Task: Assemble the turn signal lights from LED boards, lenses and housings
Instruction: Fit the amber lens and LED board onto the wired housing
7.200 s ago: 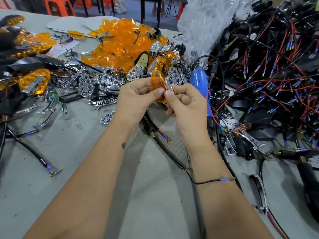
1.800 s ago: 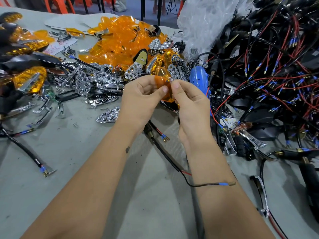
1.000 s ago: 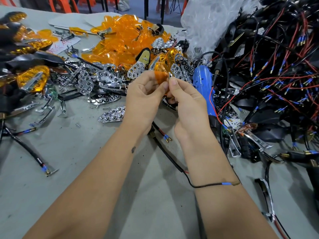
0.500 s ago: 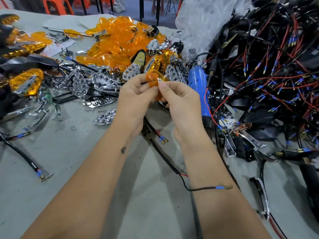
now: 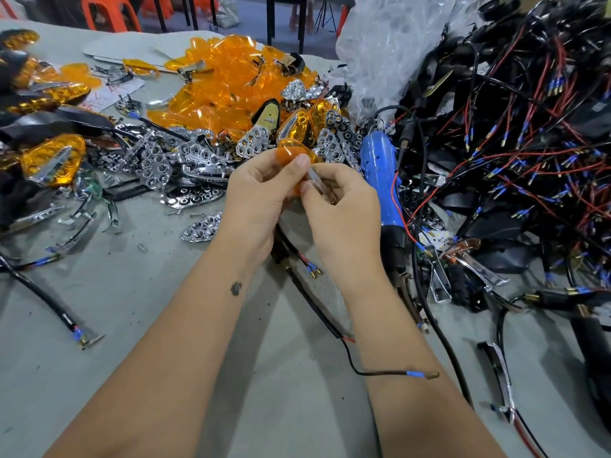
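Since the earlier frames both hands have stayed up over the tabletop [image 5: 165,325] working one amber lens; the right thumb has slid down off the lens top onto a chrome strip, and the lens has tipped a bit toward the left.

Left hand [image 5: 261,193]: fingers curled behind the amber lens [image 5: 291,150], thumb pressed on its near face — clamped on the lens. Right hand [image 5: 344,206]: thumb and forefinger pinching a narrow chrome trim strip [image 5: 317,181], fingers curled, clamped on it. Strip lies against the lens's right edge, touching; whether it is seated in a slot I cannot tell, fingers hide the joint.

Step, as I judge it: fitting chrome trim into the lens, an early sub-assembly, with LED board and housing not yet joined to this piece. Next move likely calls for lining up the strip end with the lens edge and pressing until it snaps; the risk is the thin strip bending or slipping.

Lens sits between the two hands, held above the tabletop, just in front of the heap of loose amber lenses [image 5: 224,77] and chrome reflectors [image 5: 155,160]. Blue screwdriver [image 5: 380,180] lies just right of the right hand. Black housings with red wires [image 5: 512,143] are piled far right.
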`<state>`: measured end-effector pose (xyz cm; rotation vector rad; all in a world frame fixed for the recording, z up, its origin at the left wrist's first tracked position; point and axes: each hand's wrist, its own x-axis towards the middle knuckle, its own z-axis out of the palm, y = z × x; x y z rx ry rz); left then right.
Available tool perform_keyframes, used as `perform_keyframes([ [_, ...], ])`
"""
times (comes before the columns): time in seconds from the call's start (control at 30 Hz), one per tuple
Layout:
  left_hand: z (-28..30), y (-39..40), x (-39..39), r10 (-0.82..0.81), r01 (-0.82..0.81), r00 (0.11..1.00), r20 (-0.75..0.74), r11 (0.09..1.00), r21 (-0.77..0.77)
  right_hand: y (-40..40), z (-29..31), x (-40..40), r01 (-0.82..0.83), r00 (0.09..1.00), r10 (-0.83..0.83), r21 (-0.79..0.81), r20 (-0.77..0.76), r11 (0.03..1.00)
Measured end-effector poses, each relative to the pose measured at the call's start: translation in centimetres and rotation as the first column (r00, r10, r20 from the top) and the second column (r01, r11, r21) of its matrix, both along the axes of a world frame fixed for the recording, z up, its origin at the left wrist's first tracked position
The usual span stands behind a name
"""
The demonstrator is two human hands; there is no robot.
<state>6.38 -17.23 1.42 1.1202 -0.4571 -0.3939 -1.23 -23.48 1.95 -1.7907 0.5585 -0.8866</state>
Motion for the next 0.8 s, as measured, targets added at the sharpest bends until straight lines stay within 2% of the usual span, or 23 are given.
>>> perform_keyframes([
  [0.1,0.2,-0.1,-0.1,0.013,-0.013,1.0,0.0,1.0,0.008,0.3,-0.4,0.0,0.052,0.999,-0.052,-0.12,0.003,0.991],
  [0.33,0.4,0.6,0.7,0.053,-0.056,0.997,-0.058,0.997,-0.053,0.5,-0.3,-0.3,0.091,0.991,-0.077,-0.133,0.109,0.987],
  [0.43,0.4,0.7,1.0,0.014,-0.026,0.994,-0.109,0.993,-0.113,0.3,-0.3,-0.4,0.067,0.99,-0.07,0.024,0.126,0.997],
  [0.5,0.4,0.8,1.2,-0.016,-0.004,0.991,-0.132,0.989,-0.146,0.0,-0.2,-0.4,-0.026,0.99,0.001,0.18,0.138,0.983],
  [0.57,0.4,0.8,1.2,-0.042,0.02,0.991,-0.13,0.986,-0.165,-0.2,0.0,-0.3,-0.139,0.985,0.106,0.265,0.134,0.954],
  [0.63,0.3,0.8,1.1,-0.059,0.038,0.991,-0.119,0.984,-0.175,-0.3,0.0,-0.3,-0.185,0.979,0.155,0.254,0.133,0.949],
  [0.8,0.2,0.9,0.9,-0.071,0.061,0.995,-0.074,0.99,-0.128,-0.6,0.0,-0.3,-0.16,0.981,0.125,0.261,0.147,0.952],
])
